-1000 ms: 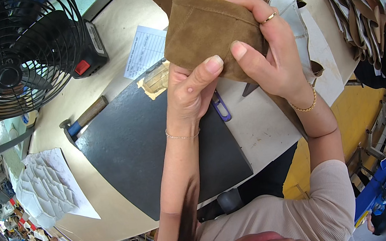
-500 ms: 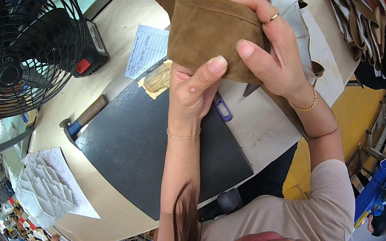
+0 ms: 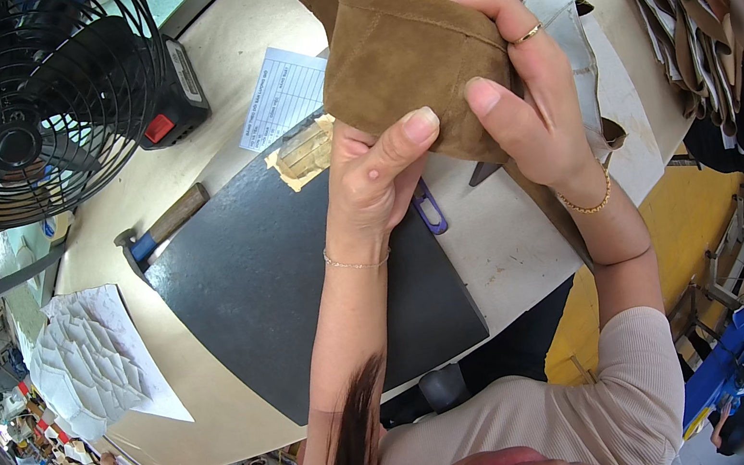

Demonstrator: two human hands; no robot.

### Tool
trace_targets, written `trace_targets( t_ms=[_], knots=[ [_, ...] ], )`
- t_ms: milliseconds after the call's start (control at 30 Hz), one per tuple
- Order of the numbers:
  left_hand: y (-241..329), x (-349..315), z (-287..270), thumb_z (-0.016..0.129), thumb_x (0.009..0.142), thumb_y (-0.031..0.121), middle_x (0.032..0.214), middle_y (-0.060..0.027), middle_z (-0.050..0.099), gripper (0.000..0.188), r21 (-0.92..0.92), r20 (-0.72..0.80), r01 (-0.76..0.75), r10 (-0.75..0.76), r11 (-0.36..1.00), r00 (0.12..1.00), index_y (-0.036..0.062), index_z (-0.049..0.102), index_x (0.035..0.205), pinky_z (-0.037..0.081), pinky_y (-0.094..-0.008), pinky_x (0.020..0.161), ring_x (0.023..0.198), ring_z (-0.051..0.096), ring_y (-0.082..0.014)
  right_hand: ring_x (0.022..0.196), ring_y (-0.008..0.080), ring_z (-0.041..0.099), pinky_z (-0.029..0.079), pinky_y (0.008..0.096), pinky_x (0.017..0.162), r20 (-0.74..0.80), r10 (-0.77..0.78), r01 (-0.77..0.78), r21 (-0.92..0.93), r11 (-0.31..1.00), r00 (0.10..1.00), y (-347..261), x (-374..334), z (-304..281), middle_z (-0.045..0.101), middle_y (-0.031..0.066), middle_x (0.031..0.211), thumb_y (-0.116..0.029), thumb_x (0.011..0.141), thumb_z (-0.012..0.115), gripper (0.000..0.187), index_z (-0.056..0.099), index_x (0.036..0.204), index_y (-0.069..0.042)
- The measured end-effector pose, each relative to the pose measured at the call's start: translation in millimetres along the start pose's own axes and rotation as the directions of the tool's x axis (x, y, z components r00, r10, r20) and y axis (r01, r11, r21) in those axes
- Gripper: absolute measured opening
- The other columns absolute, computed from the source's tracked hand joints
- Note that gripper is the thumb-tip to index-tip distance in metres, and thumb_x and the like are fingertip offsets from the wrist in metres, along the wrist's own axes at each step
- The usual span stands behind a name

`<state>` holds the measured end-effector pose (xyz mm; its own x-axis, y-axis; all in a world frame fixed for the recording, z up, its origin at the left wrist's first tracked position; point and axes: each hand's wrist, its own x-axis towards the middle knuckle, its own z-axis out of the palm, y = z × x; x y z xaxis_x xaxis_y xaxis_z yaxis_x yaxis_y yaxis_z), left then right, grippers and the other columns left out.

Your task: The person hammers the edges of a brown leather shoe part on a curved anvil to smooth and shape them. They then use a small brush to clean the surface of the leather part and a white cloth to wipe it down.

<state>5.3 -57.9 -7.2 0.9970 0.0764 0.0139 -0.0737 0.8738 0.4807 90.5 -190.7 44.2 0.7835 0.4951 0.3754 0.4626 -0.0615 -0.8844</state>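
Observation:
A stitched piece of brown suede (image 3: pixel 412 56) is held up above the table between my two hands. My left hand (image 3: pixel 377 168) grips its lower left edge, thumb pressed on the front and fingers hidden behind. My right hand (image 3: pixel 536 99) is closed round its right side, with the thumb on the front face and the forefinger over the upper edge. Seams run along the top and right of the suede. Beneath my hands lie purple thread snips (image 3: pixel 429 207), their blade tip showing to the right, and a black mat (image 3: pixel 302 282).
A hammer (image 3: pixel 165 228) rests by the mat's left corner, near a black fan (image 3: pixel 17 143). A printed form (image 3: pixel 284 95) lies behind the mat. White cut pieces (image 3: pixel 87 365) are fanned out at left. Stacked brown pieces (image 3: pixel 688 17) hang at far right. Other people work nearby.
My right thumb has shifted slightly right and down on the suede. The suede has barely moved. At lower left, a person in an orange top has turned or leaned a little.

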Motion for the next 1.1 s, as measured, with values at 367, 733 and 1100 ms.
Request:
trace_targets(
  t_ms=[367,733,1100],
  knots=[
    [-3,0,-2,0.076,0.087,0.011,0.122,-0.0074,0.065,0.043,0.001,0.007,-0.005,0.005,1.0,1.0,0.0026,0.061,0.126,0.046,-0.0347,0.101,0.114,0.061,-0.0188,0.094,0.0238,0.058,0.034,0.0353,0.088,0.005,-0.045,0.045,-0.099,0.994,0.999,0,1,-1,0.063,0.0102,0.104,-0.025,0.073,0.065,0.048,0.058,0.115,-0.001],
    [-3,0,-4,0.075,0.088,0.011,0.124,-0.0074,0.064,0.043,0.018,0.008,0.032,-0.033,0.999,0.999,0.0023,0.06,0.127,0.045,-0.0353,0.102,0.116,0.06,-0.0195,0.091,0.025,0.058,0.034,0.0347,0.085,-0.002,-0.089,0.088,-0.137,0.987,0.996,2,1,0,0.063,0.0111,0.103,-0.023,0.073,0.064,0.048,0.058,0.116,-0.001],
    [2,1,0,0.067,0.092,0.035,0.14,-0.0156,0.053,0.068,0.043,-0.091,0.049,-0.045,0.998,0.995,0.001,0.041,0.144,0.044,-0.0472,0.109,0.128,0.053,-0.0306,0.106,0.0127,0.056,0.043,0.0271,0.094,0.063,0.219,-0.226,0.365,0.903,0.974,-15,0,2,0.063,0.0071,0.114,-0.03,0.103,0.043,0.044,0.057,0.126,0.004]
  ],
)
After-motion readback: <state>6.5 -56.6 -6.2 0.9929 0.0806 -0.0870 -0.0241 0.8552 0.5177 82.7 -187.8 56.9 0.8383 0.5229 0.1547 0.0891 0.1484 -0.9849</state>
